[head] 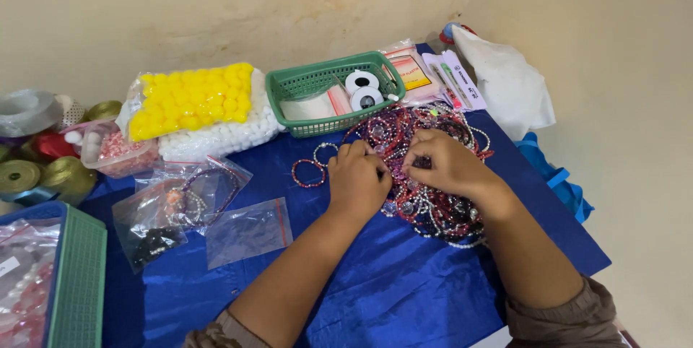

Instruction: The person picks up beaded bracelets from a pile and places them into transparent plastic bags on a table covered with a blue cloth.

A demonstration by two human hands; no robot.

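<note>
The heap of beaded bracelets (426,175) lies on the blue cloth (390,283) just in front of the green basket (317,84), a tangle of small round loops in red, pink, purple, white and dark beads, with one red loop (309,172) lying loose at its left edge; the left hand (357,178) rests knuckles-up on the heap's left side with its fingers curled down into the beads, and the right hand (447,164) sits curled the same way on the heap's middle, the two nearly touching; both are pinched in on strands of the heap, though the fingertips are buried and I cannot tell which loop each one grips; the part of the heap beneath the palms is hidden; left of the basket lie a bag of yellow pom-poms (191,99) over a bag of white ones (216,138), and further left a clear tub of pink beads (119,149); in front of those bags are small zip bags (195,211), their contents hard to make out through the glare; ribbon spools (36,175) at the far left are cut off by the frame, as is a blue-and-green tray (72,276); right of the basket lie flat packets (433,77) and a white plastic bag (509,84).
</note>
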